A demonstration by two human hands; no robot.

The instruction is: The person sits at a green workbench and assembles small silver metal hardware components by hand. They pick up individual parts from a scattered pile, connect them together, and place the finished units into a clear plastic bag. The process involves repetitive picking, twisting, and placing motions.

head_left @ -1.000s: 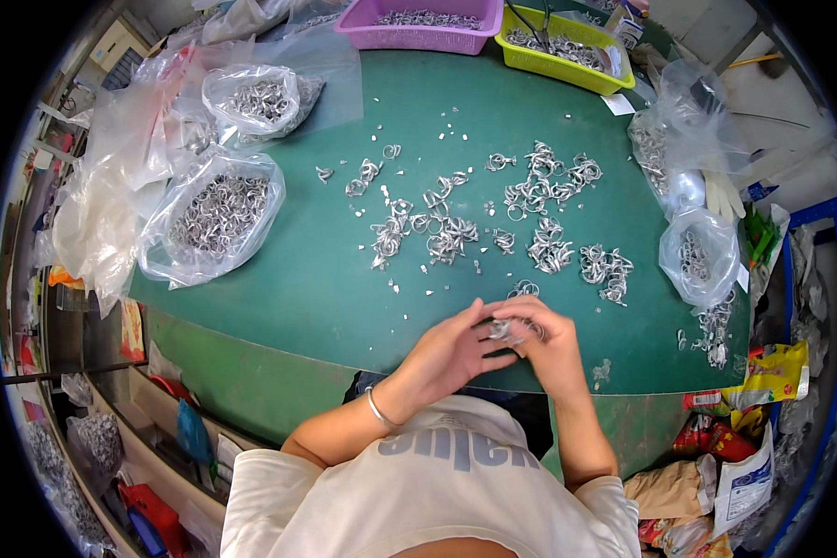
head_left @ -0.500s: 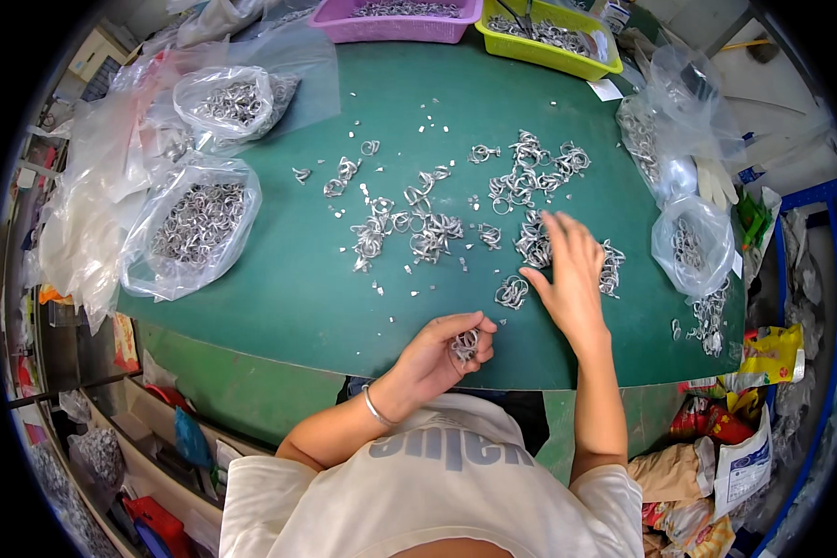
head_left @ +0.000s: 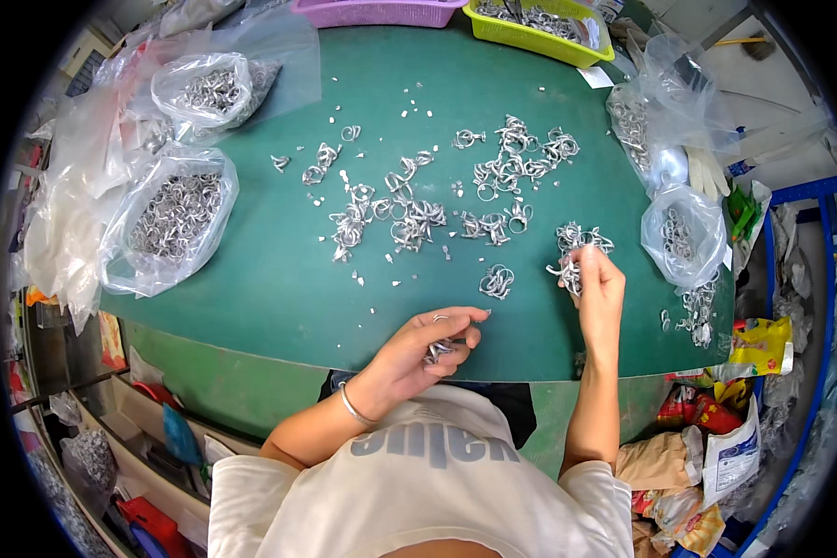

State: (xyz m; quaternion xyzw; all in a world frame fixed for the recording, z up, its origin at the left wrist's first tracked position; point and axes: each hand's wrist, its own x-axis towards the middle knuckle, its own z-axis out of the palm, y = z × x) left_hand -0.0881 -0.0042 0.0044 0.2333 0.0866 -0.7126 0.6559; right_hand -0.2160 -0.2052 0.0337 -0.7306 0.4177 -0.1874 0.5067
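A few open silvery metal rings [head_left: 565, 273] sit at the fingertips of the person's right hand [head_left: 599, 288], pinched between thumb and fingers, with a clump of rings [head_left: 588, 238] just beyond the grip, toward the table's right edge. The left hand [head_left: 405, 353] is curled round a small handful of rings [head_left: 439, 352] close to the near edge of the green table [head_left: 279, 298]. The right forearm rises almost straight over that edge, the hand bent slightly inward; the left forearm slants in, palm turned up. Half a second ago the right hand was spread over a clump nearer the middle; now its fingers are closed farther right, and that clump has thinned, while the left hand has stayed low. A round pile [head_left: 497, 281] lies between the hands, and more clusters [head_left: 418, 223] spread across the middle among small pale chips [head_left: 358, 278]. A clear plastic bag [head_left: 121, 265] of rings stands by the left edge, a purple basket [head_left: 381, 13] and a yellow-green basket [head_left: 530, 39] at the far edge.
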